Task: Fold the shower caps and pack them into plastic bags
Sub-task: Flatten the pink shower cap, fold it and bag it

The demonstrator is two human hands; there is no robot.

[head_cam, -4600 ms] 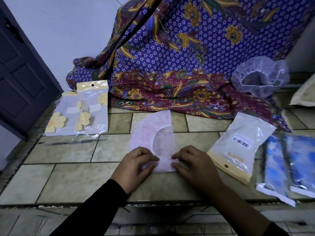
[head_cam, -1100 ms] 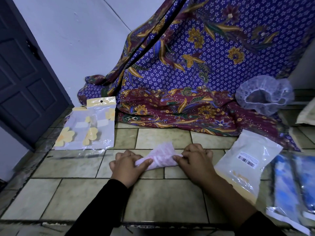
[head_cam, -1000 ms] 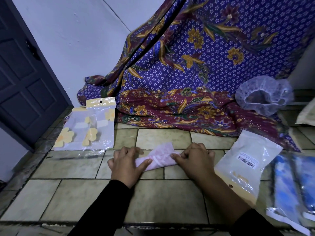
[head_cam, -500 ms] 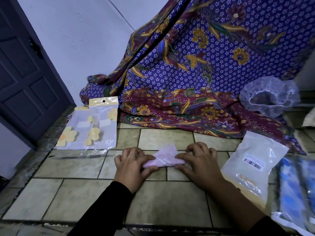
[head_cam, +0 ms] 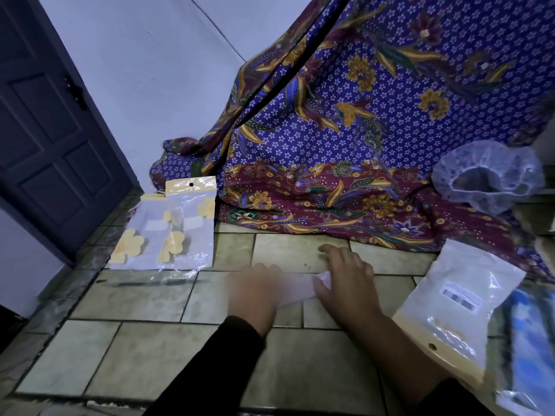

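A pink shower cap [head_cam: 303, 291], folded into a narrow strip, lies on the tiled floor between my hands. My left hand [head_cam: 255, 291] is blurred and rests on its left end. My right hand [head_cam: 348, 283] presses flat on its right end with the fingers spread. Most of the cap is hidden under the hands. A puffed blue shower cap [head_cam: 486, 175] sits on the patterned cloth at the far right. Two clear plastic bags with yellow flowers [head_cam: 171, 232] lie at the left. A white bag with a yellow header [head_cam: 453, 298] lies at the right.
A purple and maroon batik cloth [head_cam: 345, 139] drapes down the back and onto the floor. A dark door [head_cam: 45, 130] stands at the left. Blue packets [head_cam: 528, 349] lie at the right edge. A floor step edge [head_cam: 120, 400] runs along the bottom.
The pink cap has gone from a flat half-round to a small folded strip. In the last half second my right hand flattened over its right end and my left hand slid over it, blurred.
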